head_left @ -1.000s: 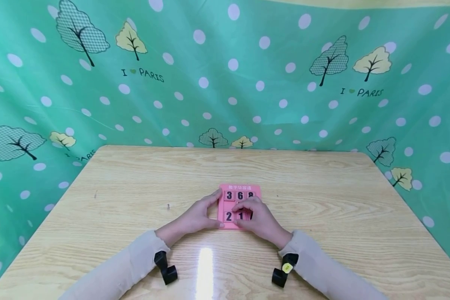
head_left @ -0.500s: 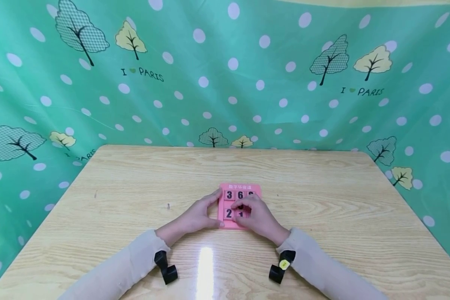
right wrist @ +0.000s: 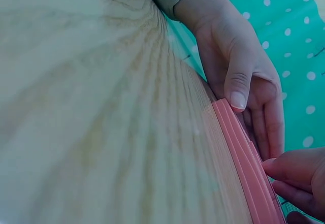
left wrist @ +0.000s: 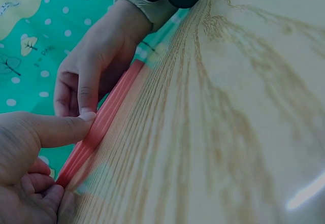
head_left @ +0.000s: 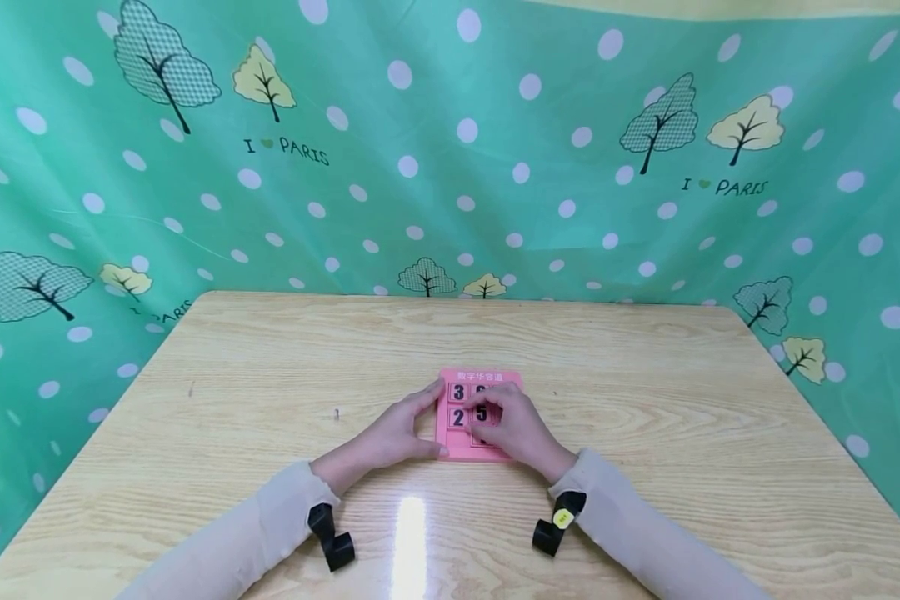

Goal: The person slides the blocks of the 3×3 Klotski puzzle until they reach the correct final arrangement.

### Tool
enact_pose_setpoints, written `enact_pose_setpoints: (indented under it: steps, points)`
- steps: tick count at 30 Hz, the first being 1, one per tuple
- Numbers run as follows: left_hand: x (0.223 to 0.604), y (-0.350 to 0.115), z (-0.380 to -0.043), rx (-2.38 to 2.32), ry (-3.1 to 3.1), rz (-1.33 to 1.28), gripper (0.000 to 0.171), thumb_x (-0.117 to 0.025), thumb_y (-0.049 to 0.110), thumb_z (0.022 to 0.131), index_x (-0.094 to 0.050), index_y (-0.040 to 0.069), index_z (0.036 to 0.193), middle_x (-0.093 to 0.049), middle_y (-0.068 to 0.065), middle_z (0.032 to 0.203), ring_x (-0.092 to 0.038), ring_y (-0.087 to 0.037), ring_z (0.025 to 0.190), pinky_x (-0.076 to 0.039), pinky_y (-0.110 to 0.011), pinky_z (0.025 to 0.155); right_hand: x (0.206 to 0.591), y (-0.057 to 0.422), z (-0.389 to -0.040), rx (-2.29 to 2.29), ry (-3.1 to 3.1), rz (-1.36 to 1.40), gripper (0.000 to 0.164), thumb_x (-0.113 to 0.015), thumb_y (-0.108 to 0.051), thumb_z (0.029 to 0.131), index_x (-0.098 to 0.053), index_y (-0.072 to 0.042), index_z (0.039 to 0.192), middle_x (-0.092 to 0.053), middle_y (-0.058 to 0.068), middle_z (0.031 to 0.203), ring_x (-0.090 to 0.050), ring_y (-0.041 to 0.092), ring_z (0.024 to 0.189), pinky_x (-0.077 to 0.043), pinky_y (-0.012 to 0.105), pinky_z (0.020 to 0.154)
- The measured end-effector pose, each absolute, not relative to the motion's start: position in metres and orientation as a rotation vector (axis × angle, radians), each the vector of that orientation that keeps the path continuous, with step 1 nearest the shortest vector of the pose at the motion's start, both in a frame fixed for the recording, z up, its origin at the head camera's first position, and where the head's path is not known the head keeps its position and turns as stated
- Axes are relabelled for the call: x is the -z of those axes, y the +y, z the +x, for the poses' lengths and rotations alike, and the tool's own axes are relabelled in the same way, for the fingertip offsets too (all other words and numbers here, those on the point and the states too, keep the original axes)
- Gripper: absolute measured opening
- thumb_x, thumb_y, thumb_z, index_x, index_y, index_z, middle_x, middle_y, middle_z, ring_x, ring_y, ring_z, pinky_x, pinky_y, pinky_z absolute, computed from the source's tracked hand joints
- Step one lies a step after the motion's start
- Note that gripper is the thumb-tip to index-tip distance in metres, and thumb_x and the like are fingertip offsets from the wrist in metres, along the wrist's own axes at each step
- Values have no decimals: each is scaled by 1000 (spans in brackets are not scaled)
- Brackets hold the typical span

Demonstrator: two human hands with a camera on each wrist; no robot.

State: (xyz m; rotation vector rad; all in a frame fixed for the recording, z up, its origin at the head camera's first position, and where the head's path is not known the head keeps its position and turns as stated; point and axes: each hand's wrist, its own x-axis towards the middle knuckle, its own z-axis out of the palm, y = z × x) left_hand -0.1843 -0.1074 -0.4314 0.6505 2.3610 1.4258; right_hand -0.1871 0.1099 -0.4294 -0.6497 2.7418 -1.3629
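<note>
A pink number slide puzzle (head_left: 480, 453) lies flat on the table, with black-numbered tiles. My left hand (head_left: 396, 428) holds its left side, index fingertip near the upper left and thumb at the lower left corner. My right hand (head_left: 521, 429) reaches over from the right. Its thumb and index fingertip pinch the 2 tile (head_left: 457, 418), in the left column's middle row below the 3 tile (head_left: 459, 392). The 5 tile (head_left: 482, 413) shows under the right fingers; the right column is hidden. In the right wrist view the left thumb (right wrist: 238, 89) sits at the board's corner.
The wooden table (head_left: 270, 350) extends on all sides of the puzzle, with a bright light reflection (head_left: 410, 542) in front. A green dotted cloth (head_left: 450, 200) hangs behind it. Black wrist cameras (head_left: 332, 535) sit at both sleeves.
The 2 tile has slid up from the bottom row to the middle row, the right thumb and index finger moving up with it. The left hand has stayed in place.
</note>
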Motion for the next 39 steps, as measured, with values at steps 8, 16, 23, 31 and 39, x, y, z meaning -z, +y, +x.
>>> enact_pose_setpoints:
  steps: [8,16,23,31,39]
  points:
    - [430,-108,-184,-1404,2380,635,96,-80,16,73,-22,3,149,-17,-9,156,-15,-26,143,-14,-43,116,430,109,-191,1351,2744,-617,25,-75,-7,78,-72,-11,102,-65,-2,103,-50,16,101,-47,37,90]
    - [429,-107,-184,-1405,2386,638,96,-80,15,72,-23,3,148,-18,-10,156,-16,-26,143,-14,-42,117,431,109,-193,1364,2741,-576,23,-75,-7,78,-72,-13,100,-64,-4,101,-49,15,100,-46,35,89]
    - [429,-107,-183,-1401,2387,646,95,-79,14,73,-22,2,148,-18,-11,156,-16,-27,143,-14,-42,117,430,109,-192,1387,2733,-592,23,-75,-6,78,-72,-12,99,-65,-2,101,-50,17,101,-46,37,90]
    - [431,-107,-184,-1405,2385,657,95,-79,15,73,-22,3,148,-18,-10,156,-16,-26,143,-14,-42,117,427,113,-189,1375,2724,-606,24,-74,-9,79,-71,-12,102,-65,-2,104,-50,17,102,-46,38,91]
    - [433,-107,-185,-1423,2373,654,96,-80,16,73,-22,4,149,-17,-8,156,-14,-25,143,-12,-43,117,422,122,-181,1381,2715,-571,25,-75,-14,79,-71,-15,104,-61,-3,103,-48,16,95,-46,32,82]
